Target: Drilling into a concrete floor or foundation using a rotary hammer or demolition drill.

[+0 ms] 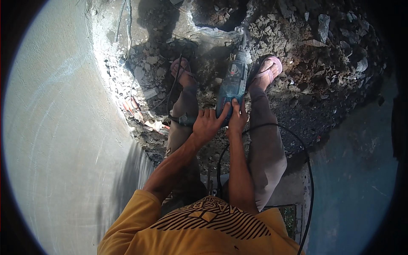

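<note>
A teal rotary hammer lies lengthwise between my legs, its nose pointing away from me. The bit at its nose meets the broken rim of a hole in the concrete. My left hand is closed round the tool's rear grip, whose dark end sticks out to the left, with the thumb along the housing. My right hand grips the back of the housing from the right, thumb on top. Palm-side fingers of both hands are partly hidden.
Broken concrete and loose rubble cover the ground around my sandalled feet. A black cable loops past my right leg. Pale wall rises at left, bluish wall at right. Thin cables and orange-red pieces lie at left.
</note>
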### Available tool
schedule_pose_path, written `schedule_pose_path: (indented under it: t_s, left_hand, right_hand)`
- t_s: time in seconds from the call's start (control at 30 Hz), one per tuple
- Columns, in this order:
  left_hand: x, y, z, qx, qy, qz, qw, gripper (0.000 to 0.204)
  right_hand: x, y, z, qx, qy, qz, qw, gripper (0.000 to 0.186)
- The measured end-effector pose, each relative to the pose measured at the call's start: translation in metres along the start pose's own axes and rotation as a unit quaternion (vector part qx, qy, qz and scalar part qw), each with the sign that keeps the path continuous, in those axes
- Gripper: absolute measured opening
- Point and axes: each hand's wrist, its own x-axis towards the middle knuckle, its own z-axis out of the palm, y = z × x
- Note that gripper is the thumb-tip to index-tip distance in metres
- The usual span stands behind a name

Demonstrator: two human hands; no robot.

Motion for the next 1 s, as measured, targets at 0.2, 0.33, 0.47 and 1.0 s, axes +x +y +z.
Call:
schedule_pose_path:
  t_s: [0.2, 0.33, 0.47, 1.0]
  left_hand:
    - [0.001, 0.001, 0.0, -0.003, -0.004, -0.003, 1.0, 0.074]
    - [0.002, 0.002, 0.0, -0.008, -0.007, -0.001, 1.0, 0.075]
    - [0.0, 0.001, 0.0, -0.015, -0.008, -0.006, 1.0, 0.075]
    - [0.002, 0.006, 0.0, 0.009, 0.014, -0.017, 1.0, 0.071]
  right_hand:
    - [-0.005, -0.008, 0.002, -0.006, 0.008, 0.008, 1.0, 0.072]
    - [-0.001, -0.003, 0.0, -0.009, 0.009, -0.002, 1.0, 0.072]
    - [0.001, -0.001, 0.0, -0.024, 0.007, -0.013, 1.0, 0.07]
    - [0.008, 0.004, -0.004, -0.053, 0.019, -0.034, 0.998, 0.062]
